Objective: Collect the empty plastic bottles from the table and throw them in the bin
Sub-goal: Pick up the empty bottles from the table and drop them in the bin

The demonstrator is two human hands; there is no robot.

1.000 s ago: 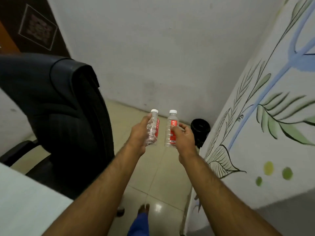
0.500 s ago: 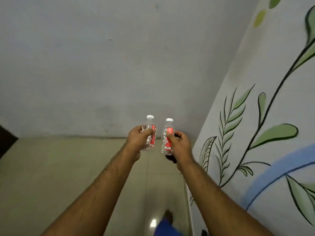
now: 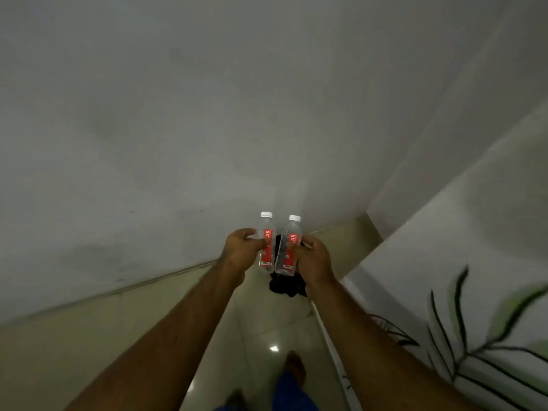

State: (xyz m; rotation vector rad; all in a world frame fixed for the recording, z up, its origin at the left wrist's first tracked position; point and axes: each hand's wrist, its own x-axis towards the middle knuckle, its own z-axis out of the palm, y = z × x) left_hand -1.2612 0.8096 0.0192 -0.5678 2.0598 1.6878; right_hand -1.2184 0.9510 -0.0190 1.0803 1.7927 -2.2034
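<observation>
My left hand (image 3: 240,251) grips a small clear plastic bottle (image 3: 266,243) with a white cap and a red label, held upright. My right hand (image 3: 312,256) grips a second bottle (image 3: 288,247) of the same kind, tilted slightly right. The two bottles are side by side, almost touching. Directly behind and below them on the floor stands the black bin (image 3: 287,284) lined with a dark bag; the bottles and my right hand hide most of it.
A plain grey wall (image 3: 178,143) runs along the left and ahead. A white wall (image 3: 474,262) painted with leaf drawings closes the right side. Glossy beige floor tiles (image 3: 267,321) form a narrow strip between them. My bare feet (image 3: 293,366) show at the bottom.
I have walked closer to the bin, which now shows behind and below the bottles. The view has tilted and the chair is out of sight. Both hands keep their bottles.
</observation>
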